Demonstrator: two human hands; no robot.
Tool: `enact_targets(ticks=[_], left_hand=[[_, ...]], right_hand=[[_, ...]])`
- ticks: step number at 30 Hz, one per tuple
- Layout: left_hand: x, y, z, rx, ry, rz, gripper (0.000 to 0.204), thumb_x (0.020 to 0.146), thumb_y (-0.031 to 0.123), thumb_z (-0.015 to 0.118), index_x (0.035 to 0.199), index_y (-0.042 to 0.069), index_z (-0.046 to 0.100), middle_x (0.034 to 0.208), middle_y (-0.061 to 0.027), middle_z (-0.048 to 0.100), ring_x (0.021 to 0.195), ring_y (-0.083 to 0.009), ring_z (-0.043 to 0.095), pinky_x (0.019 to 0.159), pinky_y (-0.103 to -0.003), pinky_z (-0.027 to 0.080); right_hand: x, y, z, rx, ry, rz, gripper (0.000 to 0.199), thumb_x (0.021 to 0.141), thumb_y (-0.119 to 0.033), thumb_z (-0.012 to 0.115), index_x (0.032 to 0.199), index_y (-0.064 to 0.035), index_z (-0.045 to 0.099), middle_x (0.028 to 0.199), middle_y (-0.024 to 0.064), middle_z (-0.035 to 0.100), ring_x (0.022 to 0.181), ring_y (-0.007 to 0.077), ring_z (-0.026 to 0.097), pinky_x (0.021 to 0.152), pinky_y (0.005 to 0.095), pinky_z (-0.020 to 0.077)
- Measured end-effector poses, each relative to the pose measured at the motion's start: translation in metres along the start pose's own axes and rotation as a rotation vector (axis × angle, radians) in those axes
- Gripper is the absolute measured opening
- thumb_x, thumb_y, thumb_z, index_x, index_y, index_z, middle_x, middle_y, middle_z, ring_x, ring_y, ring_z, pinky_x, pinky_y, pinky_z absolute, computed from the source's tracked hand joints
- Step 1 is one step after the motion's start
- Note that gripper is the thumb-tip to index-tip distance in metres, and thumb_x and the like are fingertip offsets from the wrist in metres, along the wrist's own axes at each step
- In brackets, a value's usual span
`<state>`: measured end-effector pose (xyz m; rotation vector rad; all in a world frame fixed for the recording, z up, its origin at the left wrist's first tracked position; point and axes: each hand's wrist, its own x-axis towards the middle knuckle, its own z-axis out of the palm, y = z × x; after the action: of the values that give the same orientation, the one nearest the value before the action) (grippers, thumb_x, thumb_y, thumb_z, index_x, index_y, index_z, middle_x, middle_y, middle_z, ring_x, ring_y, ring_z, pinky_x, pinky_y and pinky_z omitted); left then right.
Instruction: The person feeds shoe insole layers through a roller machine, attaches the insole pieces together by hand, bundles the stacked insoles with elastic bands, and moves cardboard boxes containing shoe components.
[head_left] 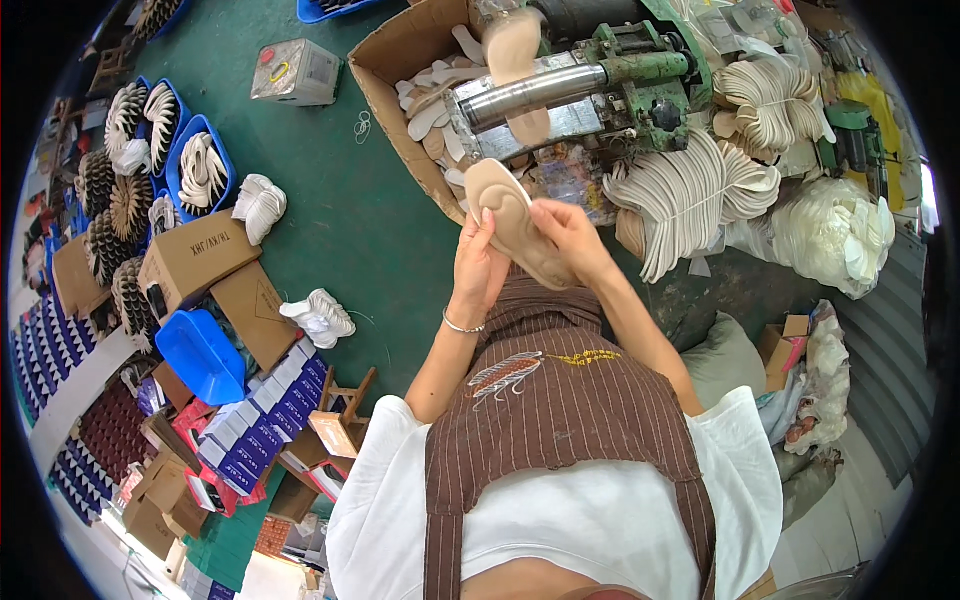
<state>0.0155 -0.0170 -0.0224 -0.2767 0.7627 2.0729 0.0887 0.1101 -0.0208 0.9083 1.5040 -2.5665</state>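
A beige shoe insole with raised moulded contours is held slantwise in front of my apron. My left hand grips its left edge, with the thumb pressed on the face. My right hand pinches the opposite edge with thumb and fingers; the fingers behind the insole are hidden. Just beyond my hands is a green machine with a shiny steel roller. Another beige insole lies across that roller, one end reaching past each side of it.
A cardboard box of loose insoles stands beside the machine. Tied insole bundles lie to its right, near a stuffed plastic bag. Blue baskets, cartons and a square tin stand on the green floor to the left.
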Motion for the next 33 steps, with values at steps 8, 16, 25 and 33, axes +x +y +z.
enact_targets(ticks=[8,16,25,33], left_hand=[[0.000,-0.008,0.008,0.158,-0.039,0.059,0.045,0.098,0.024,0.039,0.139,0.008,0.027,0.137,-0.0091,0.038,0.127,-0.0215,0.037,0.107,-0.039,0.028],[-0.006,-0.019,0.002,0.449,0.115,-0.001,0.054,0.096,0.023,0.046,0.142,0.009,0.021,0.141,-0.0177,0.032,0.131,-0.0273,0.032,0.107,-0.040,0.026],[0.027,-0.101,0.027,1.378,-0.164,-0.020,0.049,0.087,0.022,0.059,0.128,0.001,0.043,0.131,-0.0187,0.045,0.122,-0.0311,0.043,0.101,-0.038,0.035],[0.097,-0.231,0.100,2.198,-0.661,0.483,0.085,0.072,0.041,0.069,0.136,0.000,0.032,0.146,-0.0180,0.022,0.137,-0.0334,0.017,0.108,-0.054,0.016]], right_hand=[[0.004,0.005,-0.006,-0.141,0.149,-0.143,0.016,0.090,-0.014,0.057,0.091,0.0009,0.063,0.076,-0.0027,0.061,0.067,0.0003,0.048,0.056,0.0179,0.0392],[0.051,-0.014,-0.027,-0.446,0.489,-0.307,0.022,0.083,-0.019,0.065,0.088,0.0027,0.066,0.069,0.0040,0.064,0.067,0.0055,0.055,0.059,0.0228,0.0449],[-0.046,-0.024,-0.233,-1.156,0.990,-0.473,0.072,0.068,-0.030,0.075,0.123,0.0044,0.043,0.111,0.0206,0.053,0.107,0.0332,0.049,0.093,0.0395,0.0388],[-0.044,-0.035,-0.290,-1.643,0.650,-0.215,0.104,0.051,-0.050,0.078,0.128,0.0068,0.036,0.111,0.0196,0.052,0.107,0.0328,0.045,0.097,0.0417,0.0303]])
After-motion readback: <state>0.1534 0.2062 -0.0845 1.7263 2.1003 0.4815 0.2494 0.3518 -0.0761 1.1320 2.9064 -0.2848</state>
